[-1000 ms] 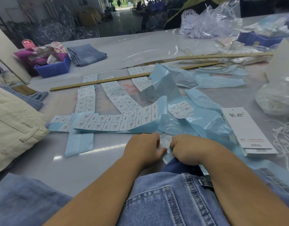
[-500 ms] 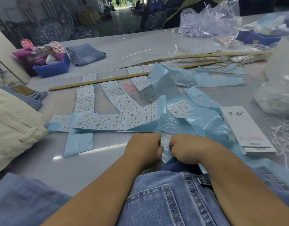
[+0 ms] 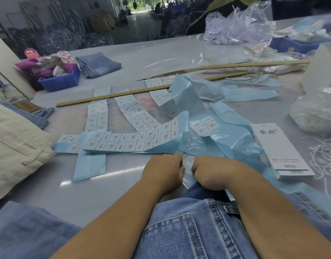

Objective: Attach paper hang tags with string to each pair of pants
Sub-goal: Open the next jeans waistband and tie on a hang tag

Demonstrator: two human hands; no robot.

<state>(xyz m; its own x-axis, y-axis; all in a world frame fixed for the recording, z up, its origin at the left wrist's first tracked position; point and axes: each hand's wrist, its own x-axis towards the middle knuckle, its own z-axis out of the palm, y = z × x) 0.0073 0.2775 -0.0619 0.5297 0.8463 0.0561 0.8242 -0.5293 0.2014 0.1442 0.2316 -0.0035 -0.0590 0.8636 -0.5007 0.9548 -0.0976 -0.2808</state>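
A: Item one, the grip. Left hand (image 3: 163, 170) and right hand (image 3: 210, 172), knuckles up, fingers curled under, close together at the near edge of the counter (image 3: 97, 195).

B: Grasping what?

A: Between them, a small white sticker label (image 3: 188, 161) on pale blue backing. Both hands appear to pinch it, likely peeling it off; the fingertips are hidden, so I can't say which one has the label and which the backing.

B: Item two, the pants?

A: Blue jeans (image 3: 189, 230), directly under both forearms, waistband towards the hands, a back pocket showing.

B: Tags and string?

A: Stack of white hang tags (image 3: 280, 148) just right of the right hand, untouched. White string (image 3: 325, 156) in a loose tangle beyond them, near the right edge.

B: Further out?

A: Label sheets (image 3: 127, 141) and spent blue backing strips (image 3: 226, 139) spread mid-counter; two wooden rulers (image 3: 112, 96); a blue bin (image 3: 62, 82) and folded denim (image 3: 98, 64) far left; cream pants (image 3: 15, 146) stacked at left.

B: Handling note?

A: My judgement: lift the label by one corner, slowly, keeping the backing flat so it doesn't curl or tear. Then press it square on the top hang tag before threading string through the tag's hole and a belt loop.
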